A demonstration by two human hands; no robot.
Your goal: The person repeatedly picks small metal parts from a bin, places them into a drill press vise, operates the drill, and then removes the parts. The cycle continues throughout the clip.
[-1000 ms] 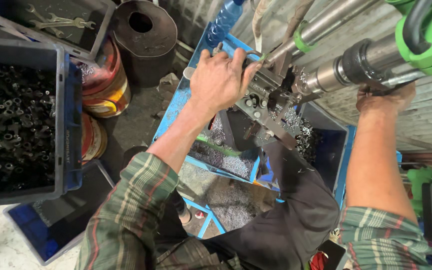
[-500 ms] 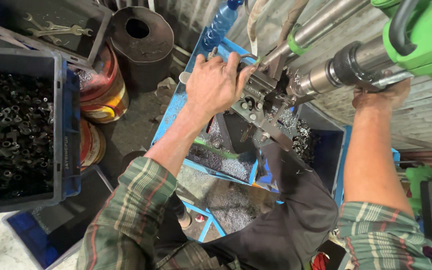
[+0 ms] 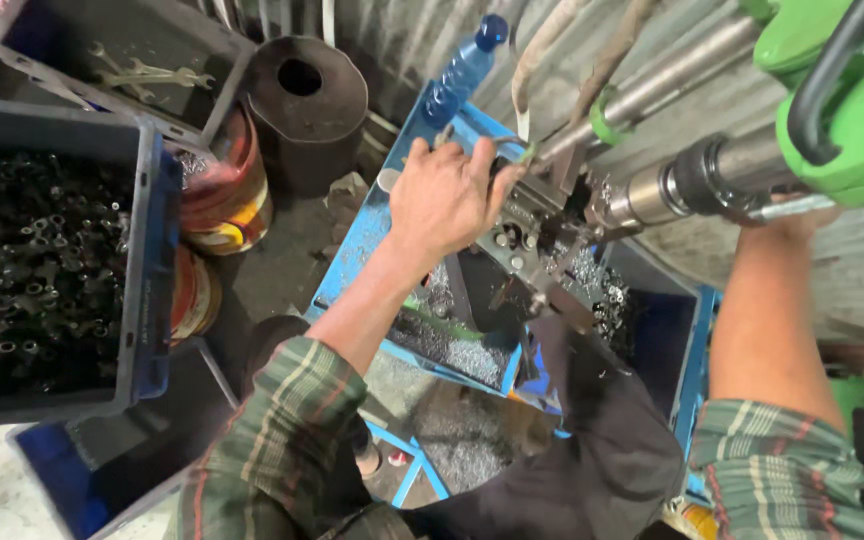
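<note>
Gripping the vise [image 3: 537,235] on the blue machine table [image 3: 372,225] near its far edge, our left hand [image 3: 442,195] steadies the clamped piece under the spindle [image 3: 672,185]; our right hand [image 3: 802,215] reaches behind the green drill head [image 3: 842,110], its grip hidden

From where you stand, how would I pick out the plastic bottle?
Start at the big green machine top right, then follow its steel spindle left to the blue metal frame. The bottle leans at the frame's upper corner: the only clear blue thing, with a round blue cap.
</note>
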